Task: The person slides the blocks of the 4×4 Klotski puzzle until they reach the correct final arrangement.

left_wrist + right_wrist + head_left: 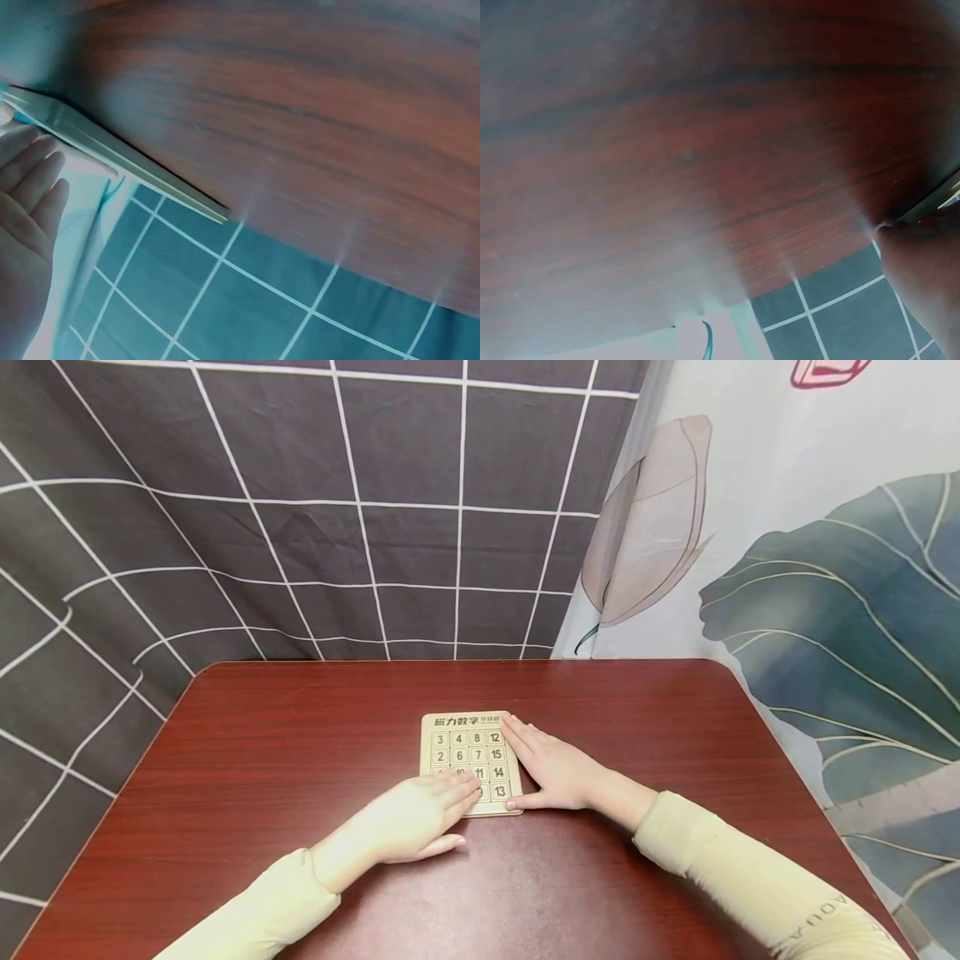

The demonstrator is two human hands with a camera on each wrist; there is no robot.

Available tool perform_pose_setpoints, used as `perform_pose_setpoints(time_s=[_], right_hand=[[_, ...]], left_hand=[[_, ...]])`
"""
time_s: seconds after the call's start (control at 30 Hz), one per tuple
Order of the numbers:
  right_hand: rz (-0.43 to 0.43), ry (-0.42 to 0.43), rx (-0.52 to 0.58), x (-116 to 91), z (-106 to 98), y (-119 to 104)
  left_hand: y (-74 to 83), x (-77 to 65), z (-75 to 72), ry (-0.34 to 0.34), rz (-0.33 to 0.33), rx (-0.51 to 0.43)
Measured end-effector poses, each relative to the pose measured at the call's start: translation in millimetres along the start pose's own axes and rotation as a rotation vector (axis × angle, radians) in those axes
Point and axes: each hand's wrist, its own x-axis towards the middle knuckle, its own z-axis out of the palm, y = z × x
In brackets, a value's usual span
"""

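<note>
A cream number sliding puzzle (pixel 486 731) lies flat on the table, its numbered tiles set in rows under a printed heading. My left hand (pixel 408 814) rests palm down over its lower left part, fingers straight across the lower tiles and thumb apart below the board's edge. The left hand covers several tiles. Along the right side, my right hand (pixel 566 772) touches the frame, with straight fingertips at the upper right corner and the thumb at the lower right. In the left wrist view, the left hand (pixel 26 202) shows beside the puzzle's thin edge (pixel 135 157).
The reddish-brown wooden table (pixel 285 735) has rounded far corners. Behind it hangs a dark curtain (pixel 405 443) with a white grid. To the right is a white curtain (pixel 750 410) printed with large leaves and a flower.
</note>
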Motion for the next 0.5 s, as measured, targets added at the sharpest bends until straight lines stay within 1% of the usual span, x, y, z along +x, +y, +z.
perform_pose_setpoints(time_s=[0.13, 0.27, 0.37, 0.5], right_hand=[[0.002, 0.002, 0.008, 0, 0, 0], [-0.001, 0.007, 0.006, 0, -1, 1], [-0.007, 0.008, 0.001, 0, 0, 1], [-0.012, 0.012, -0.001, 0, 0, 1]], left_hand=[[0.7, 2.5, 3.5, -0.012, -0.002, 0.015], [0.8, 1.1, 5.9, -0.008, -0.003, 0.019], [0.3, -2.8, 7.1, -0.004, -0.003, 0.023], [-1.9, -11.7, 7.5, 0.013, -0.010, 0.027]])
